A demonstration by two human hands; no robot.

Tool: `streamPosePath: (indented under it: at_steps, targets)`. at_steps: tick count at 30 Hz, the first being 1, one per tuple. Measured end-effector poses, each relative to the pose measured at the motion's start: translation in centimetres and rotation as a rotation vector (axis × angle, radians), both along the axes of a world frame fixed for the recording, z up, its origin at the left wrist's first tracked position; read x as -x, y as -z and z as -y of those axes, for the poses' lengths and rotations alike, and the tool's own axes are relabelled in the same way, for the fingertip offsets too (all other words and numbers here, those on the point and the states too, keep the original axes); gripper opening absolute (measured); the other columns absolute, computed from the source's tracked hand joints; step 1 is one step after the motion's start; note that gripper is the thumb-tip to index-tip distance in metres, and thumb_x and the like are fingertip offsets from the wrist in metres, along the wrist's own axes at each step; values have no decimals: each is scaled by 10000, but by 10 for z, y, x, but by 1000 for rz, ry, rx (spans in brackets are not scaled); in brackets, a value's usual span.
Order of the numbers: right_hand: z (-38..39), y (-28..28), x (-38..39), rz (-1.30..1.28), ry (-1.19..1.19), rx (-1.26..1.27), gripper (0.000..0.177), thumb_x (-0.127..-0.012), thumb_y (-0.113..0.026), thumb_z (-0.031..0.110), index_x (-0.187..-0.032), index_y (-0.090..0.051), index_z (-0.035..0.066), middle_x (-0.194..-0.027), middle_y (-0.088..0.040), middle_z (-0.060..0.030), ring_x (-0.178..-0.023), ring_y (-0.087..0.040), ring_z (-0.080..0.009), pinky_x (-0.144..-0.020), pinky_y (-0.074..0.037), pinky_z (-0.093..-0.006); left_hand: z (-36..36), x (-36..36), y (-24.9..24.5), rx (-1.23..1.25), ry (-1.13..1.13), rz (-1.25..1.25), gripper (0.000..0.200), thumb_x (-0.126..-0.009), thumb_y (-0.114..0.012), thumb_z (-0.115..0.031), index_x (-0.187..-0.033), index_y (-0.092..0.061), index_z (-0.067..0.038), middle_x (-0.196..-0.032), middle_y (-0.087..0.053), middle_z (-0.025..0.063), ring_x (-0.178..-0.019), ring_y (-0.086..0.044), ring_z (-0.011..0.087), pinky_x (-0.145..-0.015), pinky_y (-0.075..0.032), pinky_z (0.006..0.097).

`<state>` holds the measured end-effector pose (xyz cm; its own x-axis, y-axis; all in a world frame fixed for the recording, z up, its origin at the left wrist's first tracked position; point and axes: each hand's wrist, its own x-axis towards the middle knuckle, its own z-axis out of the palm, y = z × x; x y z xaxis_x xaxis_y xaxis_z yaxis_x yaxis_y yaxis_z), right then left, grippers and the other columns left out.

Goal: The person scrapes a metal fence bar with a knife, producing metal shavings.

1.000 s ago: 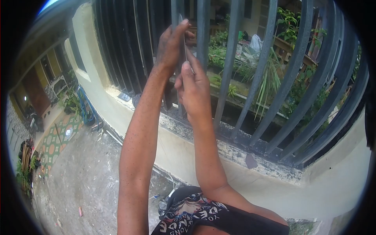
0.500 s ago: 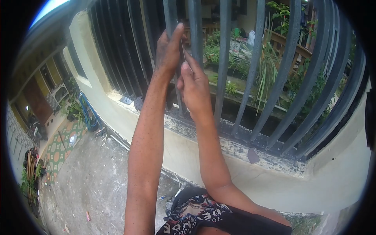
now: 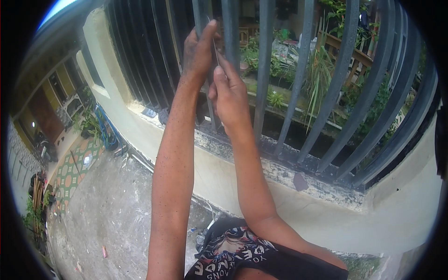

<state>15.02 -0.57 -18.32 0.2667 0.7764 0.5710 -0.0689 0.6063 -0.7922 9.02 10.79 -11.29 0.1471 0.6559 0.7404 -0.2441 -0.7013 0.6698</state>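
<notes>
My left hand (image 3: 198, 53) is closed high on a dark grey metal bar (image 3: 199, 11) of the fence, thumb pointing up. Just below and to the right, my right hand (image 3: 230, 95) is also closed, with its thumb pressed against its fingers. Between the two hands runs a thin, flat strip (image 3: 215, 52), seen edge-on as a pale line beside the bar. Both hands pinch this strip; its kind and its far side are hidden. My fingers behind the bar are mostly out of sight.
A row of upright bars (image 3: 263, 70) stands on a low cream wall (image 3: 326, 219). A dark reddish scrap (image 3: 300, 182) lies on its speckled ledge (image 3: 275, 168). Plants (image 3: 319, 79) grow behind the bars. At left are concrete ground (image 3: 112, 210) and a blue hose (image 3: 106, 130).
Both hands have shifted slightly upward along the bar, still holding the thin strip. The whole view has moved a little as well.
</notes>
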Motion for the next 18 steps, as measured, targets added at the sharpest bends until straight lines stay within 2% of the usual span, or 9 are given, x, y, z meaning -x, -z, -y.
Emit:
streamPosePath:
  at_steps: [1, 2, 3, 6, 9, 12, 14, 15, 18]
  targets:
    - [-3, 2, 2, 17, 19, -10, 450, -1111, -453, 279, -1533, -501, 133, -750, -518, 4, -643, -492, -71, -598, -427, -275, 2, -2, 1, -23, -39, -7, 488, -1014, -588, -481, -1231, -646, -48, -866, -597, -33, -788, -535, 95, -746, -443, 265]
    - [-3, 1, 3, 35, 38, -22, 450, -1110, -453, 281, -1533, -501, 134, -744, -516, 4, -641, -494, -74, -599, -430, -280, -1, -4, 0, -22, -15, 49, 508, -942, -626, -541, -940, -664, -34, -829, -617, 46, -776, -602, 149, -719, -474, 309]
    - [-1, 1, -1, 31, 40, -24, 450, -1110, -453, 281, -1533, -501, 134, -744, -516, 4, -641, -494, -74, -599, -430, -280, -3, -4, 1, -24, -13, 45, 508, -942, -626, -541, -940, -664, -34, -829, -617, 46, -776, -602, 149, -719, -474, 309]
    - [2, 0, -5, -26, -110, 17, 453, -1107, -459, 287, -1531, -502, 134, -736, -511, 1, -639, -499, -78, -610, -438, -286, -4, -3, 2, 7, 38, 76, 496, -952, -622, -524, -944, -659, -30, -828, -612, 42, -786, -594, 156, -744, -465, 315]
    - [-3, 2, 0, 41, 83, -27, 455, -1102, -470, 293, -1525, -509, 127, -734, -509, -1, -635, -498, -82, -619, -445, -288, -7, -4, 1, -24, 13, 54, 491, -953, -617, -523, -942, -652, -33, -829, -612, 41, -787, -586, 144, -745, -461, 311]
    - [0, 4, -9, -33, -96, -6, 444, -1095, -488, 280, -1506, -531, 117, -727, -528, -13, -632, -515, -87, -620, -452, -290, -3, -4, 2, -13, 42, 48, 508, -972, -591, -498, -1074, -679, -9, -840, -621, 36, -802, -584, 148, -753, -457, 313]
    - [-5, 4, -3, -18, -22, -29, 441, -1095, -489, 277, -1503, -535, 119, -729, -540, -17, -629, -521, -87, -619, -454, -290, -1, -3, 1, -17, 56, 49, 533, -991, -563, -464, -1214, -670, 8, -844, -634, 34, -810, -588, 153, -766, -458, 307]
    - [-7, 5, 0, 13, 53, -43, 437, -1094, -490, 275, -1500, -539, 121, -731, -552, -21, -626, -527, -87, -618, -456, -291, -1, -3, 0, -19, 57, 34, 533, -991, -563, -464, -1214, -670, 8, -844, -634, 34, -810, -588, 153, -766, -458, 307]
    - [-13, 9, 1, -2, 36, -100, 434, -1094, -489, 287, -1494, -547, 130, -743, -578, -34, -618, -535, -95, -623, -469, -305, 2, -4, 0, -27, 25, 33, 517, -1003, -545, -436, -1229, -646, 17, -834, -631, 37, -787, -581, 139, -756, -463, 304]
